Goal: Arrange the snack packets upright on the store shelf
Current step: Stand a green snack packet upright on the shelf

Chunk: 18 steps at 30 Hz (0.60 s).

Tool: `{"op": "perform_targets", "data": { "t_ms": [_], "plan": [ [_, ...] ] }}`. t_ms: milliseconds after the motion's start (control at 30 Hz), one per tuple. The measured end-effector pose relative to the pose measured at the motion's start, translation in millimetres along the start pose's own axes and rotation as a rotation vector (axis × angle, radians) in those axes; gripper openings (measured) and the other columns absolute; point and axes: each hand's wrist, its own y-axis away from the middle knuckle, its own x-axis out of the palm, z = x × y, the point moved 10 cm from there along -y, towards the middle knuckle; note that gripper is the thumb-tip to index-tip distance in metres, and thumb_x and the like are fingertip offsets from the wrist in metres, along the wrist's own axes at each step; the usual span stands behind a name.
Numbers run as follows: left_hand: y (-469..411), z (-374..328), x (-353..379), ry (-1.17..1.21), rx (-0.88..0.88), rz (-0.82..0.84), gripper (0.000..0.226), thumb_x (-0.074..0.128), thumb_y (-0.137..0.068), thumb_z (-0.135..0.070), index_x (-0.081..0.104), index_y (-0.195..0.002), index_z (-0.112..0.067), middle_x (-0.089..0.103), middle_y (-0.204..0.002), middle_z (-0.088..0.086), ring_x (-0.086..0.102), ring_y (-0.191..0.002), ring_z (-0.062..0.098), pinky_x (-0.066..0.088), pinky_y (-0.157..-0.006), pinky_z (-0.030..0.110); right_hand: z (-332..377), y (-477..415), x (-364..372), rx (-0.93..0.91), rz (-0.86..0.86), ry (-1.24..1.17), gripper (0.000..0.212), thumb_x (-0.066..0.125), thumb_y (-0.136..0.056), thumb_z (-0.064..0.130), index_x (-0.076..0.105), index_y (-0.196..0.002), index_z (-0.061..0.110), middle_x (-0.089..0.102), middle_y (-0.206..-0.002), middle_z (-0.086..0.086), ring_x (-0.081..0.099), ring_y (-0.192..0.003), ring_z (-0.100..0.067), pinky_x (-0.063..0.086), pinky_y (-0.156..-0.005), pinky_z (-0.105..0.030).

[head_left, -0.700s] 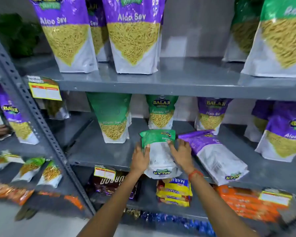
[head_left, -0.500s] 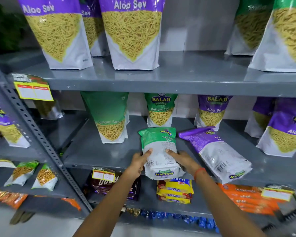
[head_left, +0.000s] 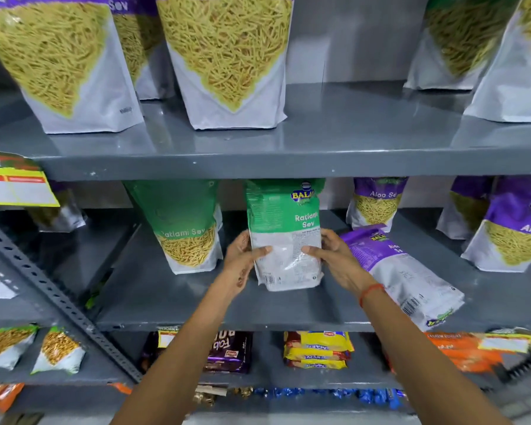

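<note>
The glossy green-and-white Ratlami Sev packet (head_left: pixel 284 237) stood upright on the grey metal middle shelf (head_left: pixel 172 305), its back panel turned toward the camera. Its upper half was green, with a round yellow-and-blue brand badge near the top right and the white words "Ratlami Sev" beneath; its lower half was silvery white, crinkled, with fine print and a small barcode at the bottom left corner. The packet's base touched the shelf slightly in from the front edge.

The left hand (head_left: pixel 242 262) clasped the packet's left edge, thumb laid across the white panel, fingers hidden behind. The right hand (head_left: pixel 337 259) gripped the right edge the same way, thumb on the front; an orange thread bracelet (head_left: pixel 371 292) circled that wrist.

Just to the right, a purple-and-white Aloo Sev packet (head_left: pixel 402 274) lay flat and slanted on the same shelf, its bottom end overhanging the front lip, its upper corner close behind the right hand. To the left, a larger green Ratlami Sev pouch (head_left: pixel 187 225) stood upright, apart from the held packet. Further back at right stood purple Aloo Sev pouches (head_left: pixel 376 204).
</note>
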Motion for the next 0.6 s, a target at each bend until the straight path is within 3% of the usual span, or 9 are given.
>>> {"op": "perform_targets", "data": {
  "t_ms": [133,233,300,333,400,433,500,600],
  "plan": [
    [-23,-2,-3,-0.088,0.052,-0.013,0.047,0.054,-0.079,0.020,0.048,-0.123,0.006,0.063,-0.105,0.008,0.063,-0.092,0.015,0.050,-0.087,0.024,-8,-18,-5,-0.056,-0.127,0.119,0.038,0.069,-0.074,-0.012,0.054,-0.093,0.018,0.066,-0.097,-0.005,0.063,-0.084,-0.011,0.054,-0.066,-0.013],
    [-27,3,-7,-0.079,0.072,-0.050,0.051,0.054,-0.080,0.019,0.043,-0.128,0.010,0.060,-0.116,0.018,0.065,-0.089,0.010,0.051,-0.088,0.024,-27,-20,-9,-0.004,-0.149,0.122,0.026,0.067,-0.080,-0.004,0.056,-0.096,0.014,0.067,-0.102,-0.008,0.063,-0.089,-0.017,0.053,-0.073,-0.019],
    [-20,1,-15,-0.114,0.129,-0.174,0.051,0.060,-0.078,0.017,0.044,-0.126,0.009,0.056,-0.120,0.022,0.059,-0.098,0.020,0.048,-0.091,0.029,-30,-22,-10,0.039,-0.140,0.043,0.019,0.054,-0.088,0.006,0.065,-0.082,0.020,0.071,-0.084,0.001,0.063,-0.079,-0.014,0.050,-0.069,-0.020],
    [-11,-2,-21,-0.188,0.196,-0.291,0.047,0.063,-0.077,0.014,0.047,-0.120,0.007,0.056,-0.115,0.021,0.056,-0.097,0.022,0.049,-0.089,0.029,-30,-25,-12,0.062,-0.163,-0.035,0.032,0.044,-0.090,0.010,0.064,-0.068,0.021,0.069,-0.069,0.007,0.061,-0.067,-0.008,0.047,-0.063,-0.019],
    [15,-6,-16,-0.378,0.352,-0.449,0.032,0.067,-0.076,0.006,0.052,-0.102,-0.005,0.057,-0.101,0.015,0.054,-0.087,0.024,0.051,-0.084,0.038,-30,-30,-19,0.096,-0.254,-0.137,0.037,0.033,-0.091,0.013,0.052,-0.060,0.021,0.059,-0.050,0.014,0.053,-0.051,0.001,0.041,-0.058,-0.020],
    [25,-4,0,-0.479,0.418,-0.420,0.026,0.067,-0.077,0.001,0.054,-0.097,-0.008,0.056,-0.097,0.012,0.055,-0.086,0.025,0.050,-0.083,0.042,-31,-32,-22,0.111,-0.295,-0.135,0.033,0.034,-0.092,0.012,0.049,-0.064,0.021,0.057,-0.048,0.014,0.051,-0.050,0.001,0.041,-0.056,-0.020],
    [34,12,34,-0.638,0.432,-0.271,0.028,0.068,-0.079,-0.009,0.056,-0.104,-0.007,0.056,-0.105,0.011,0.055,-0.098,0.028,0.044,-0.090,0.031,-34,-31,-18,0.147,-0.307,-0.074,0.027,0.038,-0.093,0.013,0.055,-0.072,0.019,0.057,-0.052,0.010,0.049,-0.055,-0.006,0.040,-0.052,-0.018],
    [35,33,53,-0.699,0.350,-0.191,0.058,0.071,-0.079,-0.024,0.046,-0.127,-0.003,0.049,-0.127,0.017,0.043,-0.121,0.028,0.035,-0.104,0.032,-42,-19,-19,0.119,-0.337,0.056,0.025,0.042,-0.091,0.007,0.064,-0.081,0.015,0.063,-0.064,0.005,0.051,-0.060,-0.008,0.041,-0.057,-0.021]
  ]
}}
